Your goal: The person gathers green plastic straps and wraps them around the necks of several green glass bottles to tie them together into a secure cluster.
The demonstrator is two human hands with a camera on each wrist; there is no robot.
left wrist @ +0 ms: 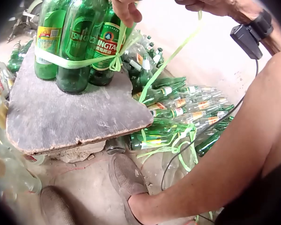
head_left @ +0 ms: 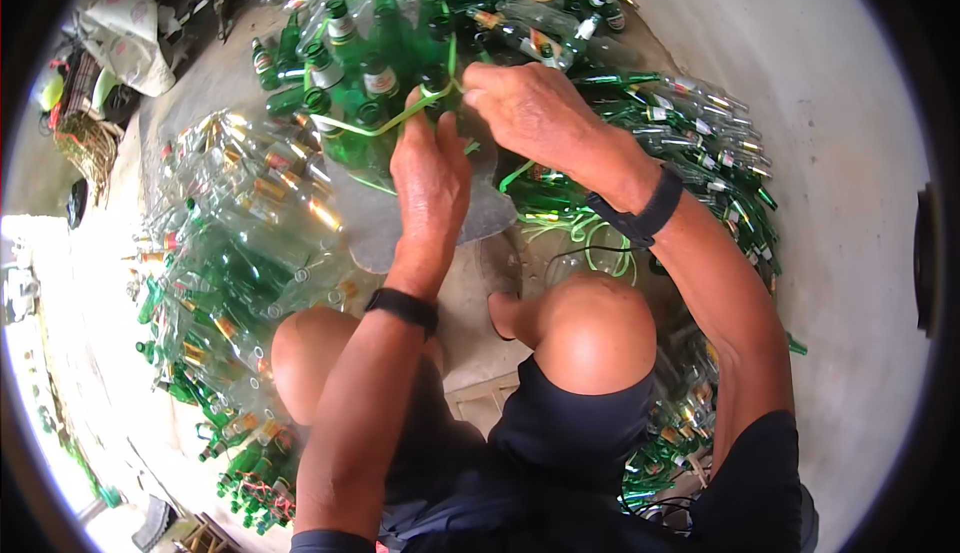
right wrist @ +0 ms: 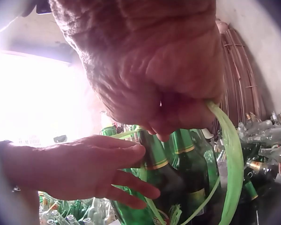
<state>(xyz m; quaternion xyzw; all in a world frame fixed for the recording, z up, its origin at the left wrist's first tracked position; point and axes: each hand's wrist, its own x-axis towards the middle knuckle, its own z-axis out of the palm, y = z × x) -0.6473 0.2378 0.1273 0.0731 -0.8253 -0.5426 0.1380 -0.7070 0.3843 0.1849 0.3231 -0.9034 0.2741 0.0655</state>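
A bundle of green beer bottles [left wrist: 76, 44] stands upright on a worn grey board [left wrist: 79, 115], a light green plastic strap [left wrist: 72, 62] running round it. In the left wrist view the strap has a knot with loose ends low on the near side. My right hand [head_left: 540, 113] grips a length of strap that trails down from its curled fingers in the right wrist view. My left hand [head_left: 430, 173] is beside the bundle, its fingers [right wrist: 126, 185] extended and slightly spread against the bottles near the strap. The bundle's far side is mostly hidden.
Clear bottles [head_left: 250, 193] lie heaped at the left, and green and clear ones [head_left: 690, 133] at the right along a pale wall [head_left: 830, 253]. Loose green strapping [head_left: 590, 238] and a dark cable [left wrist: 210, 129] lie near my right leg. My shoes [left wrist: 124, 176] are below the board's edge.
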